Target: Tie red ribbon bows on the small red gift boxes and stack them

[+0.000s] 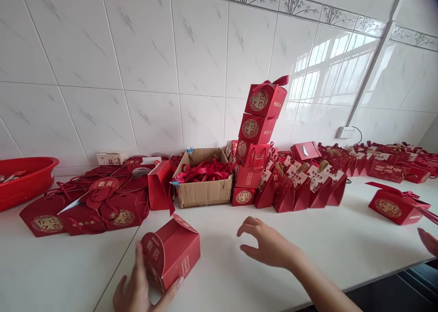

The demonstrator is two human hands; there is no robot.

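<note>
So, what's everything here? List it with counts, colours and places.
Gift box: one, red, front left of centre
Rope-handled boxes: several, red, left by the wall
Carton: one, brown, middle by the wall
Ribbons: uncountable, red, inside the carton
Box stack: five boxes, red, right of the carton
Pointed boxes: several, red and cream, right of the stack
Ribboned box: one, red, right side
Farther boxes: many, red, right background
Basin: one, red, left edge
Socket: one, white, wall at right
Table: one, white, under the boxes
Tiled wall: one, white, grey-veined, behind
Co-worker's hand: one, partly visible, right edge
Left hand: one, bare, holding the gift box
Right hand: one, bare, front centre
</note>
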